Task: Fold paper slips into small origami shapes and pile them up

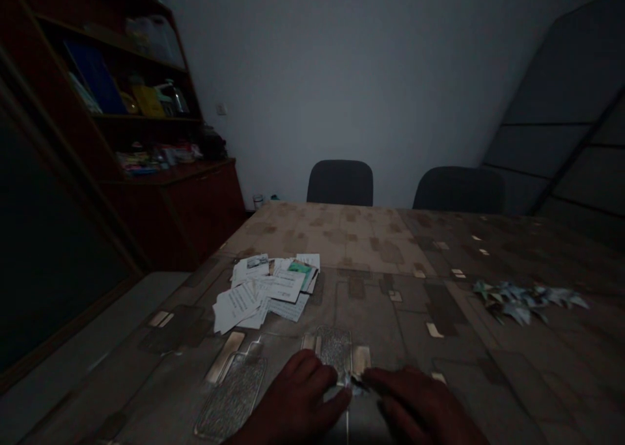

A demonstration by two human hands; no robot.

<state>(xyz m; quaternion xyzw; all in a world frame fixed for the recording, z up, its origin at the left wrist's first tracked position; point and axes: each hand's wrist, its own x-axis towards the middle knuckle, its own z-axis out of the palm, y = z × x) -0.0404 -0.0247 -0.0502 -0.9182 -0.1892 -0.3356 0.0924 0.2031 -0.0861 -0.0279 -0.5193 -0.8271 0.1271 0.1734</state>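
Observation:
Low over the near part of the table, my left hand (pixel 305 393) and my right hand (pixel 420 396) meet around a small piece of folded paper (pixel 358 386). The left thumb and curled fingers close against its left side. On its right side, the right fingertips press at the paper. Its shape is mostly hidden by the fingers, and the dim light blurs the detail. Beyond my left hand lies a loose pile of printed paper sheets (pixel 263 289), one with a green picture. Far to the right sits a cluster of pointed folded paper pieces (pixel 525 302).
A patterned cloth covers the table (pixel 312 237). Two dark chairs stand behind it, one at the middle (pixel 340 181) and one farther right (pixel 459 190). At the left is a reddish-brown cabinet (pixel 195 204) with filled shelves. A glass (pixel 258 202) shows near the table's far left corner.

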